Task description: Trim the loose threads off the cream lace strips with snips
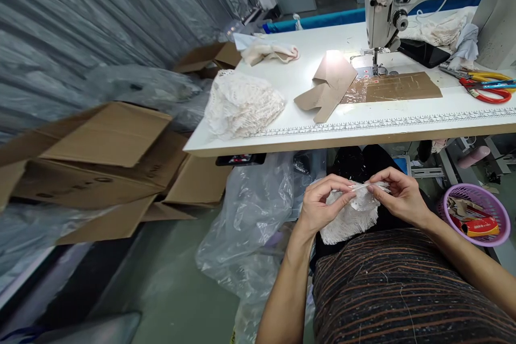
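A piece of white lace fabric (349, 221) hangs over my lap, below the front edge of the sewing table. Its upper edge is pinched by my left hand (324, 201) between thumb and fingers. My right hand (397, 193) grips the same edge a short way to the right, so a narrow strip is stretched between the two hands. On the table above, a heap of white lace (244, 102) lies at the left corner. Brown card pieces (332, 83) lie beside the sewing machine needle (375, 62).
The sewing machine (379, 5) stands at the right, with scissors (486, 91) and more fabric near it. A printed ruler (363, 125) runs along the table edge. Open cardboard boxes (108, 140) and clear plastic (258, 204) are at the left. A purple basket (503, 215) stands at the lower right.
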`<state>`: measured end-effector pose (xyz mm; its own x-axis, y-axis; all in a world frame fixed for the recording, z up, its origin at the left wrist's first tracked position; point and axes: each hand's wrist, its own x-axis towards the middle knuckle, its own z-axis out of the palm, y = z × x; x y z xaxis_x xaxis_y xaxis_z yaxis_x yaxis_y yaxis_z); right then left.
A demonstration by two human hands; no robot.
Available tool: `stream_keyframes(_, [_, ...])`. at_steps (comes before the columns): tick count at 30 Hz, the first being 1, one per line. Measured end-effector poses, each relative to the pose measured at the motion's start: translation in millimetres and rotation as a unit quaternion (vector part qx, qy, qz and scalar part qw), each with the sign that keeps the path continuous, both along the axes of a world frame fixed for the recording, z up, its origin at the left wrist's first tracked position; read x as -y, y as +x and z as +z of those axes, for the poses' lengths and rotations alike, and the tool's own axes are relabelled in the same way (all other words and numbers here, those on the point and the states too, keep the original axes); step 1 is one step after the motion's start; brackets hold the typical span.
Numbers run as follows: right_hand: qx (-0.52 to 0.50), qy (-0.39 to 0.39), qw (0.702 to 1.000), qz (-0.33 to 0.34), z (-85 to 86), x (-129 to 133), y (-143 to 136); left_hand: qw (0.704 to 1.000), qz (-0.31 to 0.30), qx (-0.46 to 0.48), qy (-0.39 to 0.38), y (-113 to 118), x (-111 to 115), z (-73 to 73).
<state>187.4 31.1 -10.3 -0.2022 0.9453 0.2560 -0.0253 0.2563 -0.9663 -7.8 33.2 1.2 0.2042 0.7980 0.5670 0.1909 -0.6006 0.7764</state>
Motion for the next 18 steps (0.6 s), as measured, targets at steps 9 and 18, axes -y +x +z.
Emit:
stream_keyframes(9, [0.057, 0.134, 0.989, 0.002, 10.6, 3.3, 2.2, 0.999, 0.019, 0.05, -0.008, 1.4, 6.3, -0.3])
stream_keyframes(18, [0.091, 0.155, 0.984, -0.008, -0.5, -5.6, 16.3, 0.986, 0.116, -0.051, 0.11, -3.7, 4.7, -15.0])
